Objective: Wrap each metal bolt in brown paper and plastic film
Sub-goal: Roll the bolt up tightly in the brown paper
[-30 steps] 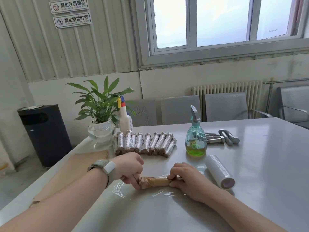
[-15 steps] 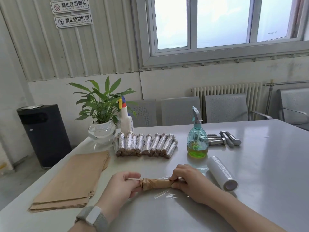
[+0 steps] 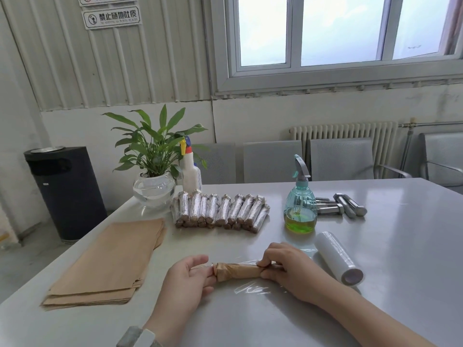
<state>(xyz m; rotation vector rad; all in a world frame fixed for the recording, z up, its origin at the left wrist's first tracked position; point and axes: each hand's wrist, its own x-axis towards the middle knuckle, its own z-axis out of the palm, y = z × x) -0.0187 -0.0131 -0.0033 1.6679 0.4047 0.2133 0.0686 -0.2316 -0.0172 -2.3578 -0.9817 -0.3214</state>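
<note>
While our left hand pinches the twisted film at one end of the paper-wrapped bolt, our right hand grips the other end, fingers curled round it. That bolt lies crosswise on the table, low in the middle of our view, on a loose sheet of plastic film that also folds over its top. At two o'clock from it, just beside our right hand, lies the roll of film. At nine o'clock sits the stack of brown paper. At twelve o'clock, farther back, the finished wrapped bolts lie side by side in a row. At one o'clock stands a green spray bottle, with bare metal bolts just behind it. A potted plant and a white spray bottle stand at eleven o'clock
</note>
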